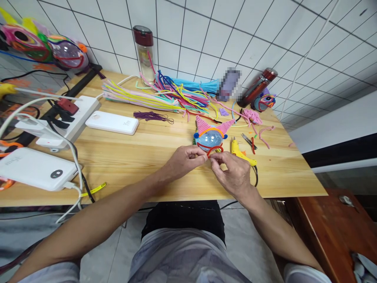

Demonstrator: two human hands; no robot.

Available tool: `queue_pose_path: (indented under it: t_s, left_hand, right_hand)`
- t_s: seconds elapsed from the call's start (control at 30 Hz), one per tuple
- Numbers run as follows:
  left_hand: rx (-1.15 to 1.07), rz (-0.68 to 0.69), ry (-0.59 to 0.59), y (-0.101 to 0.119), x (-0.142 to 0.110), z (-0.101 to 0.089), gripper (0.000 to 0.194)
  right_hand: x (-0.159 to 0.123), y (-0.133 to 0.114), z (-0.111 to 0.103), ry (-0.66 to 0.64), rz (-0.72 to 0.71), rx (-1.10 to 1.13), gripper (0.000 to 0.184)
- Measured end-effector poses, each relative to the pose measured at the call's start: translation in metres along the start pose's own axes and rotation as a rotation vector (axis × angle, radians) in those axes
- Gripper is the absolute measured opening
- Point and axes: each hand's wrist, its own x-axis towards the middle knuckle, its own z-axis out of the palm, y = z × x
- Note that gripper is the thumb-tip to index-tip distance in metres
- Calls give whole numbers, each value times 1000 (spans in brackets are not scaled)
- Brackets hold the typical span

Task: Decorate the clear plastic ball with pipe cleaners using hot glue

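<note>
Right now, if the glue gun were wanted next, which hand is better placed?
Probably the right hand: the yellow glue gun lies close beside it, while the left hand is farther away. Both hands have fingertips at the red strip, so the right may need to let go.

Pretty bright, fairly even light — white glints pop on the clear dome, and the floor looks dimmer. Wide lens skews the wall tiles and stretches the corners — plus one patch is totally pixelated.
</note>
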Motion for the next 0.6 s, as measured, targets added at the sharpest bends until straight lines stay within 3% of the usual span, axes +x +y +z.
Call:
queue_pose_path:
  t_s: [0.17,0.37,0.6]
  left_hand:
    - [-12,-52,-1,5,-2,0,23]
    - [-18,-71,11,6,0,1,18]
    - [65,-13,4,1,3,3,18]
  right_hand:
    - [-3,-1,-2,-10,55,159,9]
    - [-5,18,-15,34,426,431,14]
    - [-2,27,-10,-48,532,598,12]
